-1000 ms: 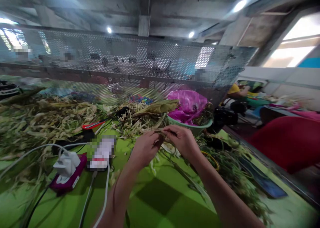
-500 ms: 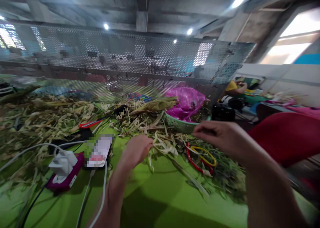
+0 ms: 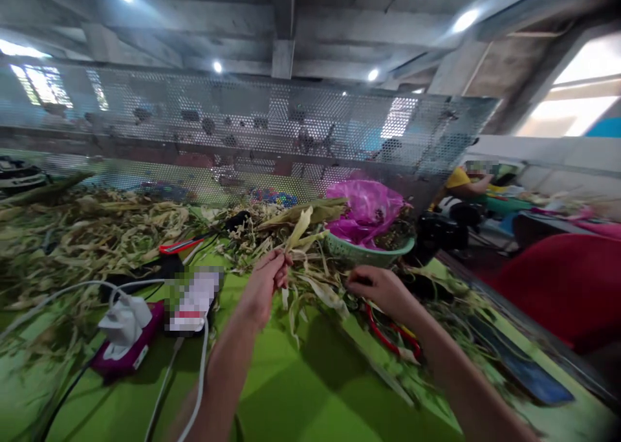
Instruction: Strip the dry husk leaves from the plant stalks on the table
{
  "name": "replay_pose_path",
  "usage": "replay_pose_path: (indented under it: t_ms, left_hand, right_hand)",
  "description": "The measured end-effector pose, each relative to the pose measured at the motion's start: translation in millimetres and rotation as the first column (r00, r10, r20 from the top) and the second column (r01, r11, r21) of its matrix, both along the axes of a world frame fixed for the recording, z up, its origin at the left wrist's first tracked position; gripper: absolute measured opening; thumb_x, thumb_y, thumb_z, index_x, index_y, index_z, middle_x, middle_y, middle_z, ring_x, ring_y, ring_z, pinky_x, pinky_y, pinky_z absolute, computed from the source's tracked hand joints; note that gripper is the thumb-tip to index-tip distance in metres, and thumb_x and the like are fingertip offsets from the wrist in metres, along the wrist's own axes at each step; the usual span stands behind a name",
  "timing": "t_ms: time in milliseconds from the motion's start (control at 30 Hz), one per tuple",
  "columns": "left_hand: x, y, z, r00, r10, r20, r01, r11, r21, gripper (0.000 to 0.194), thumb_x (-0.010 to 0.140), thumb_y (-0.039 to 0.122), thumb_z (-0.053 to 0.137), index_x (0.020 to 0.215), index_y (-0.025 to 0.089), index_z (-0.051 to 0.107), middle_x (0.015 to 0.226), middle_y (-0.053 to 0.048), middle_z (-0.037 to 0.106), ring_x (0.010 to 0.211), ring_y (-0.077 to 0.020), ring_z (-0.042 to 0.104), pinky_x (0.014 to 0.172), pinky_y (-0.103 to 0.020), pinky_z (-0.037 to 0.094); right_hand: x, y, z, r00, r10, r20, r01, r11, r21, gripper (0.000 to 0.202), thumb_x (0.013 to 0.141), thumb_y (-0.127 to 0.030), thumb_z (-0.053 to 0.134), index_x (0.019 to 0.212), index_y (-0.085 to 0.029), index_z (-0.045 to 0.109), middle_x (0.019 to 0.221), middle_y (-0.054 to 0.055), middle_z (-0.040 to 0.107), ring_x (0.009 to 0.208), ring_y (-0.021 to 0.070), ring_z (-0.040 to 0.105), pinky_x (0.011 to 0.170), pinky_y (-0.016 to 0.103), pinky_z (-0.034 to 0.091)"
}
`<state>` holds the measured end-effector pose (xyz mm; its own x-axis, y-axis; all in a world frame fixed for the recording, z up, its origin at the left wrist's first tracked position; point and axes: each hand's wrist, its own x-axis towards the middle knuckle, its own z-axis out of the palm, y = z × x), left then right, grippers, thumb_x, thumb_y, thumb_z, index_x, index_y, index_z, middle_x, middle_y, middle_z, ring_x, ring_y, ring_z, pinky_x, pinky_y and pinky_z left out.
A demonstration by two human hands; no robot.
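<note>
My left hand [image 3: 270, 277] is closed around a bunch of dried corn husk [image 3: 301, 232], whose pale leaves stick up above the fingers and hang below them. To the right, my right hand [image 3: 376, 287] has its fingers curled together over the loose husk strips [image 3: 323, 293]; anything in them is hidden. Just under that hand lie red and yellow looped handles [image 3: 383, 338], like those of scissors, partly covered. Behind it stands a pale green basket [image 3: 369, 255] with a pink plastic bag [image 3: 363, 209] in it.
A heap of dry husk strips [image 3: 97, 228] covers the table's left. Nearer are a red cutter knife [image 3: 180, 244], a phone [image 3: 194, 299] on a cable and a purple power block [image 3: 129, 354] with white plugs. A perforated metal screen [image 3: 218, 131] bounds the back; a red chair [image 3: 563, 287] stands right.
My right hand has moved left and inward, nearer my left hand, uncovering the table's right side. The husk in my left hand now stands up above the fingers.
</note>
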<state>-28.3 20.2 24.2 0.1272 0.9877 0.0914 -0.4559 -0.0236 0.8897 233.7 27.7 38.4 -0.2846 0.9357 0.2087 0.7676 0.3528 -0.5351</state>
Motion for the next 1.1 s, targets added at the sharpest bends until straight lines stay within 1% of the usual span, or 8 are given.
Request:
replay_pose_path:
  t_ms: [167,333,433,533,633,733,833,1100]
  left_hand:
    - [-4.6,10.6,-4.5,0.817,0.389,-0.426,-0.349,0.921,0.173,0.018,0.083,0.030,0.054,0.077,0.017,0.065,0.066,0.000,0.053,0.061,-0.0122,0.044,0.057,-0.023,0.033]
    - [-1.6,12.6,-12.2,0.877,0.305,-0.372,-0.276,0.952,0.131,0.027,0.083,0.039,0.053,0.089,0.017,0.067,0.061,0.003,0.048,0.054,-0.0109,0.038,0.052,-0.023,0.028]
    - [2.7,10.7,-14.2,0.864,0.323,-0.386,-0.254,0.942,0.219,0.024,0.084,0.038,0.052,0.086,0.018,0.066,0.066,0.002,0.054,0.061,-0.0116,0.045,0.059,-0.023,0.035]
    - [7.7,6.7,-12.7,0.791,0.403,-0.461,-0.254,0.900,0.353,0.021,0.086,0.034,0.050,0.087,0.018,0.065,0.082,-0.002,0.064,0.077,-0.0153,0.054,0.075,-0.025,0.040]
    - [12.2,3.0,-11.7,0.710,0.451,-0.541,-0.231,0.875,0.426,0.021,0.088,0.031,0.048,0.091,0.018,0.064,0.088,-0.004,0.066,0.082,-0.0176,0.057,0.079,-0.028,0.041]
    - [14.2,0.7,-12.8,0.624,0.502,-0.598,-0.217,0.847,0.485,0.021,0.089,0.029,0.045,0.094,0.020,0.064,0.092,-0.006,0.067,0.083,-0.0188,0.059,0.080,-0.029,0.042]
    - [14.2,-1.0,-14.8,0.540,0.567,-0.622,-0.211,0.806,0.552,0.024,0.090,0.024,0.044,0.100,0.020,0.065,0.100,-0.008,0.068,0.090,-0.0208,0.059,0.084,-0.031,0.042]
    - [17.3,-7.8,-17.5,0.261,0.670,-0.695,-0.065,0.730,0.680,0.030,0.093,0.021,0.038,0.109,0.020,0.063,0.104,-0.011,0.067,0.093,-0.0225,0.057,0.087,-0.034,0.040]
  right_hand:
    - [-14.2,-24.2,16.9,0.956,0.291,-0.026,-0.291,0.944,-0.153,0.023,0.083,-0.037,0.060,0.074,-0.017,0.066,0.073,0.001,0.063,0.071,0.0153,0.057,0.068,0.025,0.041]
    - [-23.8,-33.2,25.4,0.898,0.436,0.061,-0.399,0.865,-0.305,0.018,0.082,-0.033,0.061,0.075,-0.017,0.068,0.073,0.002,0.064,0.071,0.0158,0.058,0.069,0.025,0.043]
    - [-34.7,-30.3,24.6,0.934,0.342,0.104,-0.311,0.921,-0.233,0.030,0.073,-0.030,0.067,0.101,-0.020,0.069,0.102,0.006,0.068,0.084,0.0202,0.061,0.076,0.029,0.045]
    - [-57.0,-23.9,21.9,0.973,0.126,-0.194,-0.165,0.966,-0.197,0.045,0.076,-0.031,0.063,0.120,-0.021,0.058,0.118,0.009,0.063,0.073,0.0173,0.063,0.068,0.031,0.048]
    - [-88.0,-17.0,14.8,0.784,-0.001,-0.621,-0.232,0.927,-0.294,0.037,0.076,-0.033,0.066,0.110,-0.021,0.057,0.109,0.006,0.065,0.061,0.0134,0.062,0.060,0.029,0.049]
    - [-113.1,-10.7,4.9,0.547,-0.144,-0.824,-0.324,0.872,-0.367,0.035,0.070,-0.034,0.074,0.097,-0.020,0.058,0.091,0.003,0.067,0.065,0.0139,0.063,0.064,0.028,0.050]
    - [-121.9,-5.8,-2.1,0.451,-0.182,-0.874,-0.315,0.884,-0.346,0.032,0.068,-0.034,0.076,0.091,-0.018,0.059,0.080,0.002,0.065,0.065,0.0140,0.059,0.068,0.030,0.050]
    - [-116.5,-8.5,-12.2,0.478,-0.169,-0.862,-0.138,0.955,-0.264,0.031,0.067,-0.041,0.076,0.075,-0.018,0.058,0.065,-0.003,0.054,0.056,0.0103,0.045,0.054,0.024,0.037]
